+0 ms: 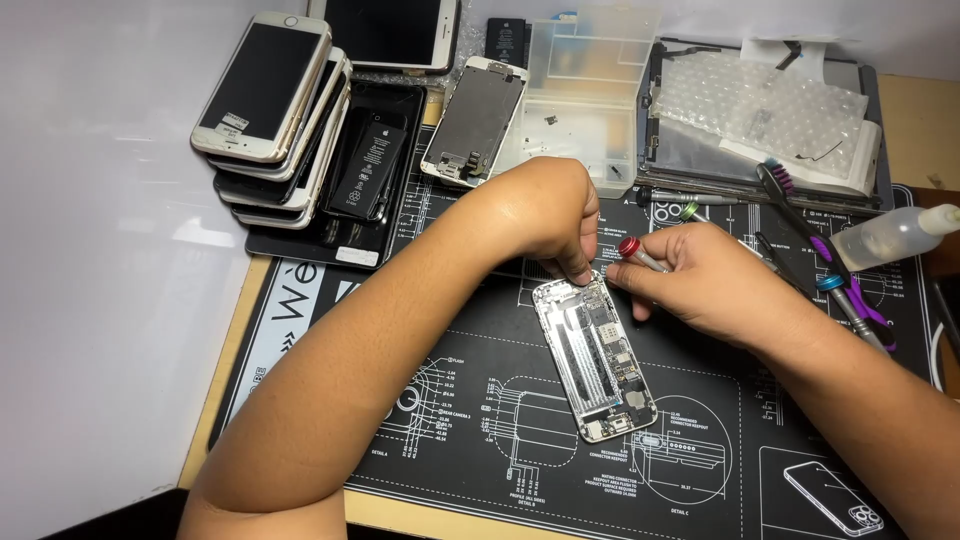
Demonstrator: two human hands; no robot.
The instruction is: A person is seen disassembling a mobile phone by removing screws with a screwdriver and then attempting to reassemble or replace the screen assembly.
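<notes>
An opened phone body (pixel 598 358) lies on the black repair mat (pixel 480 420), its circuit board and inner parts exposed. My left hand (pixel 545 212) reaches across from the left and pinches the phone's top edge with its fingertips. My right hand (pixel 700 280) is closed around a small screwdriver with a red cap (pixel 636 252), whose tip points down at the phone's top right corner. Both hands meet at the upper end of the phone.
A stack of phones (pixel 270 110) and a black battery (pixel 370 165) sit at the back left. A detached screen (pixel 475 120), a clear parts box (pixel 585 100) and bubble wrap (pixel 760 100) lie behind. Tools (pixel 810 240) and a squeeze bottle (pixel 895 235) rest at the right.
</notes>
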